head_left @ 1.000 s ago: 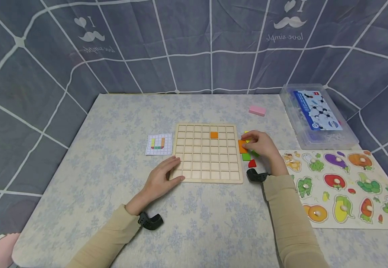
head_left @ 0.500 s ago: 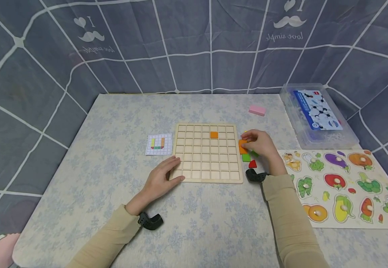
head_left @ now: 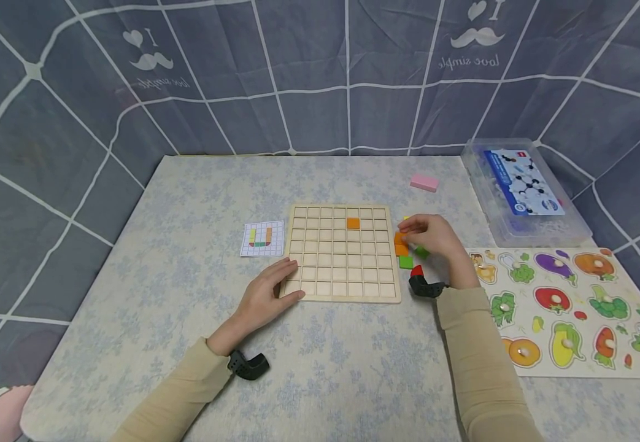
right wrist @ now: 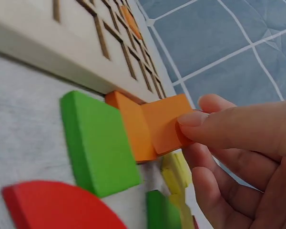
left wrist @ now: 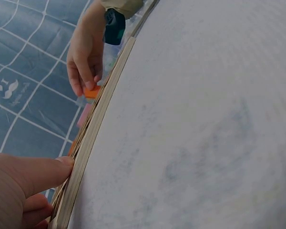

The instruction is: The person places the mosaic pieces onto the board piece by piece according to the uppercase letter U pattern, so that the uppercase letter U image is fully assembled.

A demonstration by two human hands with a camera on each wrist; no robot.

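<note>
- Orange square piece (right wrist: 167, 121), pinched by the right hand (head_left: 432, 238), is just beside the wooden board's (head_left: 339, 261) right edge; the left hand (head_left: 264, 291) rests, fingers relaxed, on its near-left corner.
- Judging by the U-shaped pattern card (head_left: 262, 238), work looks barely begun: one orange tile (head_left: 353, 223) sits in the board, while green (right wrist: 97, 143), red (right wrist: 57, 210) and yellow pieces (right wrist: 176, 171) lie outside.
- Backdrop (head_left: 308, 55) reads "love simple", mirrored; the box label (head_left: 526, 183) is too small to read.
</note>
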